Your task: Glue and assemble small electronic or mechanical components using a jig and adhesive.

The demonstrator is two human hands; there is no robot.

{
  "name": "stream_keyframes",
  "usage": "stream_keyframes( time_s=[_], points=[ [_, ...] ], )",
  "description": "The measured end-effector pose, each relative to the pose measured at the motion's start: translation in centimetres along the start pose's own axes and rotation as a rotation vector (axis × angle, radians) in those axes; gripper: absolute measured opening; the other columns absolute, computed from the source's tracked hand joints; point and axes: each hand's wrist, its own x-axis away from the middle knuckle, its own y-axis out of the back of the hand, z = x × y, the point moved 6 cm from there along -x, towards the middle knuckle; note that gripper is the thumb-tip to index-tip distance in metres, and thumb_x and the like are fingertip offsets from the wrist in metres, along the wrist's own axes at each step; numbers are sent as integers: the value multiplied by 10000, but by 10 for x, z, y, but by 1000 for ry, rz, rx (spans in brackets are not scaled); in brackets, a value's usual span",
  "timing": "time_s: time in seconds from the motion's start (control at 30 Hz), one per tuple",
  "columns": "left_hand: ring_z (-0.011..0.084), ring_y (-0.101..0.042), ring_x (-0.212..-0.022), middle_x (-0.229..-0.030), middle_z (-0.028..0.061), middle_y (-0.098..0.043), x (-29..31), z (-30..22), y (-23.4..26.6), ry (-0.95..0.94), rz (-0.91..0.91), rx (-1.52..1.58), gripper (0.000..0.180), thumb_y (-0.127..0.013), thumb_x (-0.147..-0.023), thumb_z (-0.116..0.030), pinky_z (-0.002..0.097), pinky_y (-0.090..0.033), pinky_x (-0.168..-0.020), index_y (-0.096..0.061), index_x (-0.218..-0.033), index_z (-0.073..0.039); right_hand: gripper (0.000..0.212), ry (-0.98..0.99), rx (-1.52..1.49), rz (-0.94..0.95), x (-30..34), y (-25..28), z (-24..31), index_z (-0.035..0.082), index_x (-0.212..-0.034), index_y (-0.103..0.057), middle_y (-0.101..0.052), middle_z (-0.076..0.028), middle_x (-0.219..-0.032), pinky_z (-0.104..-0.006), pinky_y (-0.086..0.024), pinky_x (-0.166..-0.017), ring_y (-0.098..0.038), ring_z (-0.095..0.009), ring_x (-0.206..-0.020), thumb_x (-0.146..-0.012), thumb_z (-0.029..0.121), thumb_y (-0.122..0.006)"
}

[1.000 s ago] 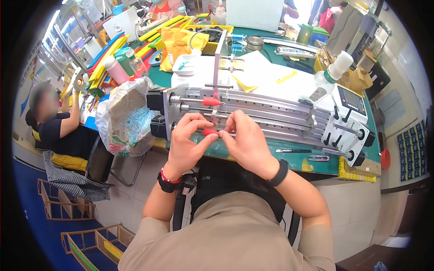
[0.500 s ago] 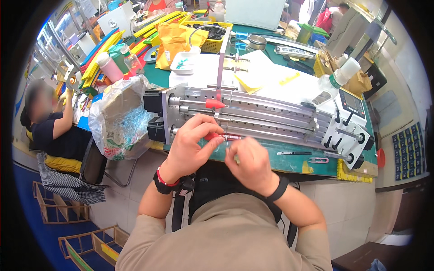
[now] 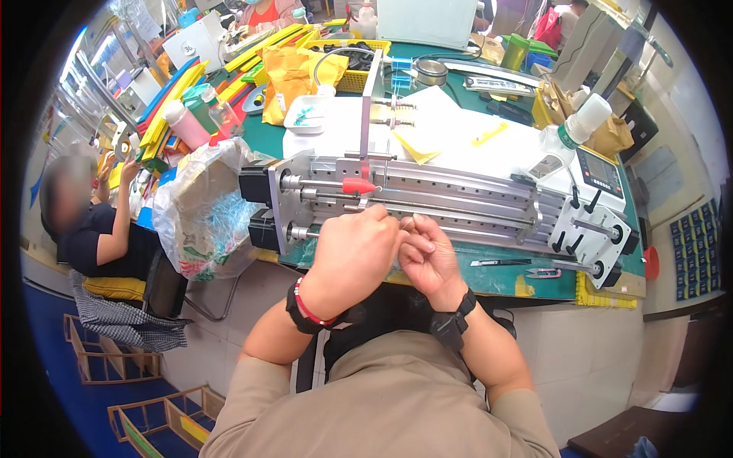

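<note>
My left hand [image 3: 355,248] is closed at the near edge of a metal rail machine [image 3: 450,195], its back covering whatever the fingers pinch. My right hand [image 3: 429,256] meets it, fingers curled and thumb pressed to the fingertips. Anything between the two hands is too small or hidden to make out. Just beyond them, a red cone-shaped holder [image 3: 357,185] with a small metal hook at its tip sits on the machine. A box cutter [image 3: 500,262] and pink thread snips [image 3: 544,273] lie to the right of my hands.
A plastic-lined bin [image 3: 172,221] with blue-white thread scraps stands left, beside black motors [image 3: 263,229]. Behind the machine are a white tray [image 3: 305,114], an orange bag [image 3: 294,80] and a yellow basket [image 3: 355,81]. A white bottle [image 3: 584,122] stands right. A co-worker [image 3: 95,229] sits far left.
My left hand has moved right and turned its back upward; the red tool in it no longer shows. My right hand has rolled over, showing its curled fingers. The co-worker's hands have shifted.
</note>
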Motion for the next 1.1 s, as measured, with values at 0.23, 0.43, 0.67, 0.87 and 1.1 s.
stream_keyframes(
  time_s=[0.23, 0.43, 0.67, 0.87, 1.1],
  points=[
    [304, -682, -682, -816, 69, -656, 18, -7, 2, -32, -167, 167, 72, -802, -905, -110, 417, -522, -597, -752, -885, -62, 64, 56, 197, 88, 17, -15, 7, 61, -1090, -625, -715, -61, -1088, -253, -471, -589, -580, -45, -681, -1060, 60, -681],
    [352, -629, -695, -847, 137, -616, 87, 14, -22, 253, -383, 450, 77, -768, -929, -34, 415, -500, -631, -693, -927, -20, 174, -71, 884, 12, 48, -13, 8, 86, -1027, -678, -734, -24, -930, -274, -573, -706, -713, -130, -784, -1098, 245, -694],
    [383, -585, -875, -911, 147, -586, 56, 22, -2, 108, -435, 204, 58, -709, -936, -18, 476, -444, -789, -652, -947, -25, 366, 109, 892, -206, 95, -36, 34, 42, -991, -715, -719, -46, -809, -299, -565, -615, -680, -160, -620, -1134, 368, -630],
    [342, -616, -840, -883, 114, -615, 60, -12, -15, -279, -247, 103, 94, -777, -888, -85, 451, -452, -743, -683, -900, -76, 357, 994, 1393, -543, 212, -96, 171, 26, -1003, -724, -723, -53, -785, -263, -521, -595, -703, -137, -650, -1148, 324, -590],
    [348, -714, -807, -864, 149, -721, 106, -23, -153, -315, 433, 765, 167, -788, -958, -209, 435, -559, -700, -760, -964, -45, 733, 893, 2250, -1286, 239, -152, 257, -54, -779, -763, -752, -310, -860, -569, -595, -821, -727, -543, -859, -957, 652, -679]
  ],
)
